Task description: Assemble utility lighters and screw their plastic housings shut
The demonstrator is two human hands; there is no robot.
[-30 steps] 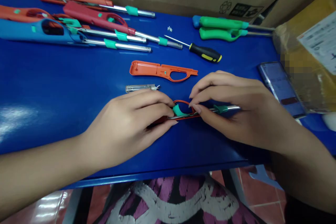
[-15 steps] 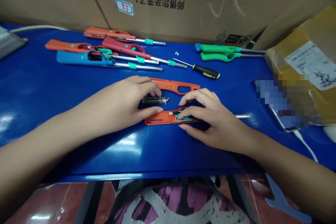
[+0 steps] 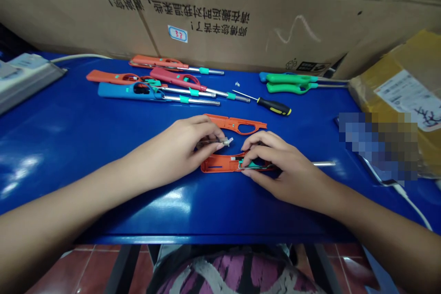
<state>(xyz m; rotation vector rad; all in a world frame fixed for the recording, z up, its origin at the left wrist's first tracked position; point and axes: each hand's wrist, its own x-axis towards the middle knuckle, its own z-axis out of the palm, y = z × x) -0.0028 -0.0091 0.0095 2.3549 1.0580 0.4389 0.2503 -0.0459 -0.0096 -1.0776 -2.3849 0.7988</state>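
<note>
My left hand (image 3: 193, 140) is closed in a pinch on a small clear fuel tank (image 3: 225, 141) with a white valve end pointing right; the fingers cover most of it. Just right of it, my right hand (image 3: 280, 161) grips the opened half of an orange long-neck lighter (image 3: 217, 165) lying on the table. A green trigger (image 3: 254, 165) and thin wires show inside that half, partly under my fingers. Its metal tube (image 3: 324, 164) sticks out beyond my right hand. The other orange casing half (image 3: 234, 123) lies loose behind both hands.
Several lighters, such as a blue one (image 3: 120, 92) and a green one (image 3: 287, 87), lie toward the back. A screwdriver (image 3: 275, 106) rests near tiny screws (image 3: 237, 84). A cardboard box (image 3: 213, 50) stands behind; a phone (image 3: 375, 151) and a taped parcel (image 3: 379, 85) are at right.
My left hand has closed on the fuel tank and lifted it slightly from the table. My right hand stays at the lighter half. The whole view has tilted up a little.
</note>
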